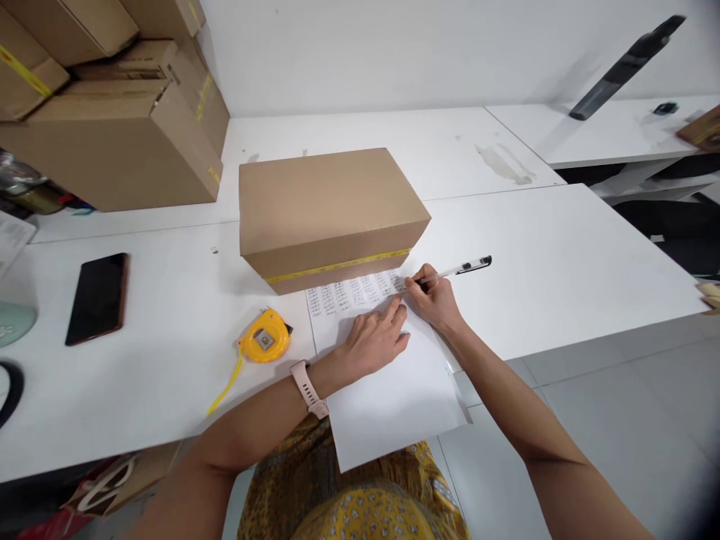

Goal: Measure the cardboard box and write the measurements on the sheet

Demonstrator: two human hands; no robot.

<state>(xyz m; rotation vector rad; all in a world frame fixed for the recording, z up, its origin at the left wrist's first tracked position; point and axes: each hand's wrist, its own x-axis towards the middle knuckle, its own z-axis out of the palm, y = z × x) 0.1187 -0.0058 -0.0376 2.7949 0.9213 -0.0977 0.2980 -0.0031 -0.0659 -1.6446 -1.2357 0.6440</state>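
My right hand (pixel 434 300) is closed around a clear pen with a black cap (pixel 461 268), its tip on the top rows of handwriting on a white sheet of paper (pixel 394 397). My left hand (pixel 374 339) lies flat on the sheet with its fingers stretched out, a pink watch on the wrist. The sheet hangs over the near table edge. A closed cardboard box (pixel 326 214) with a yellow tape strip stands just behind the paper. A yellow tape measure (pixel 264 337) with its tape pulled out a little lies left of the sheet.
A black phone (pixel 97 297) lies on the white table (pixel 562 262) at the left. Several cardboard boxes (pixel 112 112) are stacked at the far left. A second table at the right carries a dark long tool (pixel 624 69). Grey floor shows at the lower right.
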